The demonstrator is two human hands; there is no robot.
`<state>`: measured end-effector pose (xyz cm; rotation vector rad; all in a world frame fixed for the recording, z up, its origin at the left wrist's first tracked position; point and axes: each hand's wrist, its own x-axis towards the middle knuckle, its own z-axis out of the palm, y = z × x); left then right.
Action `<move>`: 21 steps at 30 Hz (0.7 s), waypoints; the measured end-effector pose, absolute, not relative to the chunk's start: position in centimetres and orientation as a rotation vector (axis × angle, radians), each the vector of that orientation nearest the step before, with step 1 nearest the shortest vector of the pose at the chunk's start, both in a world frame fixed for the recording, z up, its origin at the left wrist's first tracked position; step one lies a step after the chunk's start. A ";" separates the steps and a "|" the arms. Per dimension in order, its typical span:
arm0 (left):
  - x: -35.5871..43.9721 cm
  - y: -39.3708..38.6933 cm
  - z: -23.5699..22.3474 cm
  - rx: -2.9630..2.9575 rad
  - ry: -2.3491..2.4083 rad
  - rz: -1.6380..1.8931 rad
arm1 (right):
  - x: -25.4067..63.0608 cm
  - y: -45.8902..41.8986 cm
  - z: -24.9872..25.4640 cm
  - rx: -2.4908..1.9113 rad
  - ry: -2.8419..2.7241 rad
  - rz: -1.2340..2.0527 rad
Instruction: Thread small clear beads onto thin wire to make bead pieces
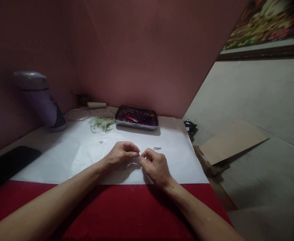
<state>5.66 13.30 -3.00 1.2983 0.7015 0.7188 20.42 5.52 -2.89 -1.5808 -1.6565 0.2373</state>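
Observation:
My left hand (123,153) and my right hand (155,164) meet fingertip to fingertip above the white sheet (91,167). Thumb and forefinger are pinched together on both. What they hold between them is too small to make out. A thin pale curved strand (131,164) shows just below the left fingertips; whether it runs into the pinch is unclear. Just beyond the right hand lies a small metallic piece (157,148), perhaps a clip. Several tiny rings or beads (101,142) rest on the sheet, farther off to the left.
A metal tray (136,126) of dark beads holds a red-handled tool (131,118). Beside it are tangled green threads (102,124). A purple flask (42,103) stands left, near a black flat object (13,162). Red cloth (126,211) covers the front; the pink wall (136,60) rises behind.

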 end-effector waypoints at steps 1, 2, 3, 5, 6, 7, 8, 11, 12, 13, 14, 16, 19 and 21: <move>5.7 13.3 -3.0 1.299 0.704 0.718 | 20.4 5.5 -2.9 -1.579 -1.656 0.237; 5.7 13.3 -3.0 1.298 0.706 0.717 | 20.4 5.5 -2.9 -1.576 -1.657 0.238; 5.7 13.3 -3.1 1.297 0.706 0.714 | 20.4 5.5 -3.0 -1.575 -1.659 0.239; 5.7 13.3 -3.2 1.293 0.704 0.713 | 20.4 5.5 -3.0 -1.576 -1.658 0.239; 5.7 13.4 -3.2 1.292 0.701 0.716 | 20.4 5.5 -3.0 -1.577 -1.657 0.238; 5.7 13.4 -3.3 1.291 0.698 0.720 | 20.4 5.4 -3.0 -1.578 -1.656 0.238; 5.7 13.4 -3.3 1.292 0.697 0.723 | 20.4 5.4 -3.0 -1.577 -1.656 0.237; 5.7 13.4 -3.2 1.297 0.696 0.728 | 20.4 5.4 -2.9 -1.569 -1.658 0.227; 5.7 13.4 -3.2 1.299 0.696 0.728 | 20.4 5.4 -2.9 -1.567 -1.659 0.225; 5.7 13.4 -3.1 1.298 0.699 0.729 | 20.4 5.4 -2.9 -1.565 -1.661 0.224; 5.7 13.4 -3.0 1.297 0.703 0.729 | 20.4 5.4 -2.9 -1.563 -1.662 0.224; 5.8 13.3 -2.9 1.294 0.712 0.731 | 20.4 5.4 -2.8 -1.562 -1.661 0.227; 5.8 13.3 -2.9 1.289 0.710 0.736 | 20.4 5.4 -2.8 -1.565 -1.654 0.230; 5.7 13.4 -3.1 1.283 0.699 0.734 | 20.4 5.4 -2.8 -1.562 -1.652 0.230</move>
